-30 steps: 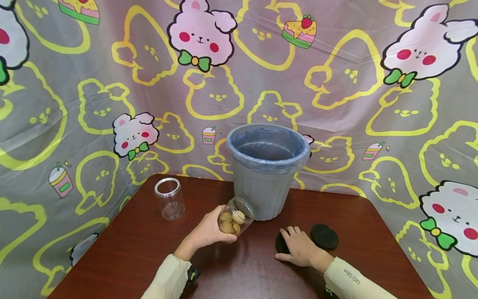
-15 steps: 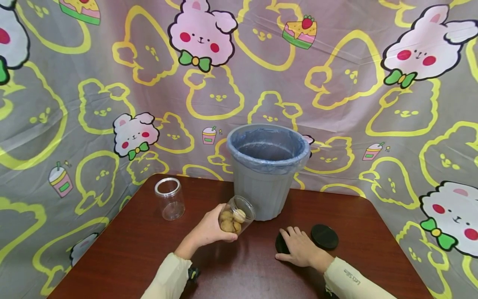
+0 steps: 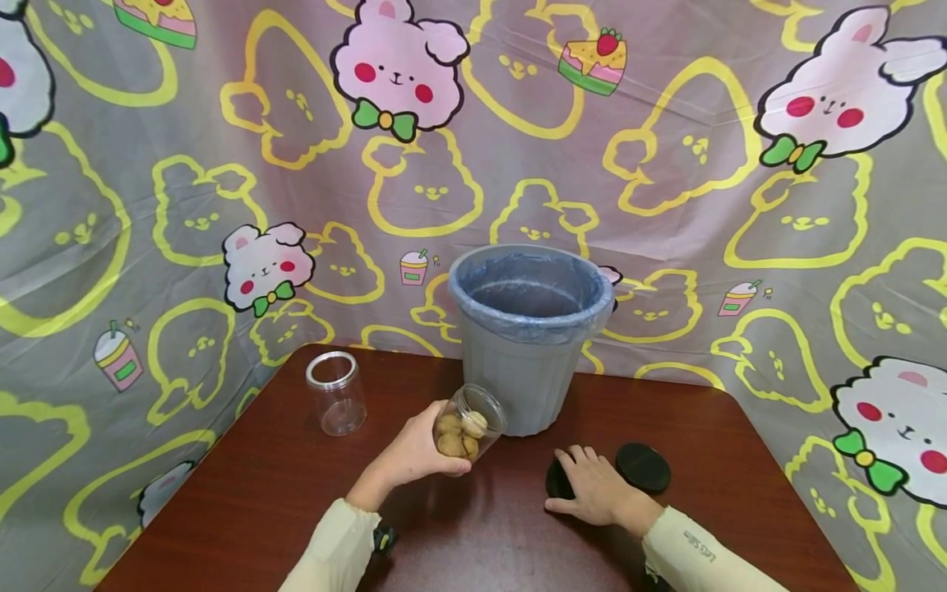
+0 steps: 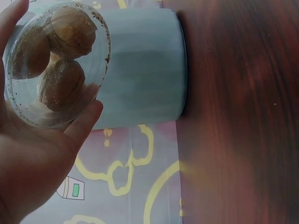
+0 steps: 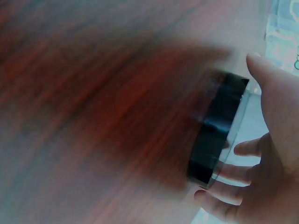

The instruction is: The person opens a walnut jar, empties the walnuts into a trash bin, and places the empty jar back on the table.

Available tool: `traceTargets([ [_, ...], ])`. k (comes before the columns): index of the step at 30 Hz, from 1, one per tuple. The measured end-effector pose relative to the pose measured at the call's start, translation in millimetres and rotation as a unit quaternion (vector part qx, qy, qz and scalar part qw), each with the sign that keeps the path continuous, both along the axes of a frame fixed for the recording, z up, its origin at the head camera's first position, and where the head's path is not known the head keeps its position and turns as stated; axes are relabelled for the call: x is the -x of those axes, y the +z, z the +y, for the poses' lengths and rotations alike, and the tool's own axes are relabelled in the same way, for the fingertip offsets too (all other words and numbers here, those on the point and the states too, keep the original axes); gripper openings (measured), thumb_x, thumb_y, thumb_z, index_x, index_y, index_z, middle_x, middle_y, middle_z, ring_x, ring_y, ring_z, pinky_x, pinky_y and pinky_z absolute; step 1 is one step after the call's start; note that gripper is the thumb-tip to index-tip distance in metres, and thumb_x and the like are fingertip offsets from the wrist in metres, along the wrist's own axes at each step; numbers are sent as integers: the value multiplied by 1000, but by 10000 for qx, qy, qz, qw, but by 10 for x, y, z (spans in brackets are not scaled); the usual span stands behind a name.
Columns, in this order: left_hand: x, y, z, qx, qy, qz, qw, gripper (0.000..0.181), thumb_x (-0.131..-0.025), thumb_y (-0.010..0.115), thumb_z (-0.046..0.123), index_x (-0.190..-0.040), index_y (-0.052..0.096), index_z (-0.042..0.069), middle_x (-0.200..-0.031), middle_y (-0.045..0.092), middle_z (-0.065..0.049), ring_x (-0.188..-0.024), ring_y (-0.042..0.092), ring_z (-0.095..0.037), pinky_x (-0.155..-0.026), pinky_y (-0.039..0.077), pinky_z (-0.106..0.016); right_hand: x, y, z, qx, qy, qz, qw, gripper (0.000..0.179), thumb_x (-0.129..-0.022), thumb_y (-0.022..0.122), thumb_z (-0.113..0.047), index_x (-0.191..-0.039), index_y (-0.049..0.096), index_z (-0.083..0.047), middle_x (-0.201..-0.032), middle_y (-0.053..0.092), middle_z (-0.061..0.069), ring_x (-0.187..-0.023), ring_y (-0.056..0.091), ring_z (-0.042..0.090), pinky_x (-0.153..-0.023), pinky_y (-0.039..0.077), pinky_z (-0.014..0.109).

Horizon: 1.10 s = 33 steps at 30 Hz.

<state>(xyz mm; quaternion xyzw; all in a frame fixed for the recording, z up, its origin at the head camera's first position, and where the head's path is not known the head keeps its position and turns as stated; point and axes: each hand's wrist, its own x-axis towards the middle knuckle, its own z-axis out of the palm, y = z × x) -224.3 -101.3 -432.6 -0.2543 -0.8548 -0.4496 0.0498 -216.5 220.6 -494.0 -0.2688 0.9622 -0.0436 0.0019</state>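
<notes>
My left hand grips a clear plastic jar holding several walnuts. It is tilted with its uncovered mouth up and to the right, in front of the bin. Through its base, walnuts show large in the left wrist view. My right hand is over a black round lid on the table, fingers spread and loosely bent. In the right wrist view that lid lies flat beneath the fingers, with the thumb apart from its edge. Contact of the fingertips is hard to tell.
A grey bin lined with a blue bag stands at the back centre of the brown table. An empty clear jar stands back left. Another black lid lies right of my right hand. Patterned cloth hangs behind.
My left hand has raised the jar very slightly, and the walnuts in it have shifted a little. My right hand stays over the lid.
</notes>
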Motion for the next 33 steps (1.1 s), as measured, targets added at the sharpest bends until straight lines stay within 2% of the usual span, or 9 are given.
traceTargets([
  [5,11,37,-10,-65,41,-19,10000,81,-52,83,35,-120,42,18,-102,53,8,-84,52,-9,-71,43,-28,4,83,2,322,-6,-14,9995,78,-79,46,-62,-128,41,-1,-117,43,14,-106,41,31,-81,37,47],
  [10,22,81,-27,-49,55,32,10000,84,-52,81,43,-121,41,18,-104,53,8,-85,52,-9,-72,43,-28,26,220,5,545,-135,222,9982,65,-83,48,-52,-126,44,-3,-115,46,10,-105,43,27,-83,37,43],
  [14,27,122,-35,-125,153,48,9998,84,-50,82,42,-121,42,19,-104,53,8,-85,51,-9,-72,43,-29,52,377,23,810,-252,638,9943,53,-85,52,-43,-121,48,-5,-111,49,8,-102,45,25,-81,40,39],
  [18,35,149,-39,-171,246,18,9995,83,-50,84,36,-120,42,20,-102,53,8,-84,52,-9,-72,43,-29,94,525,67,1084,-426,1006,9881,48,-85,52,-41,-118,50,-7,-110,49,8,-100,47,23,-76,42,39],
  [25,50,210,-71,-196,277,72,9994,85,-49,81,47,-120,42,21,-101,54,8,-83,52,-9,-71,43,-29,204,804,159,1522,-610,1253,9785,39,-85,56,-29,-114,52,-2,-108,50,11,-98,47,27,-74,42,43],
  [33,88,309,-106,-217,351,221,9989,80,-51,84,34,-119,43,21,-103,53,8,-86,52,-9,-73,43,-30,351,1160,265,1878,-774,1381,9694,31,-89,48,-21,-112,52,0,-105,51,15,-98,46,33,-77,38,48],
])
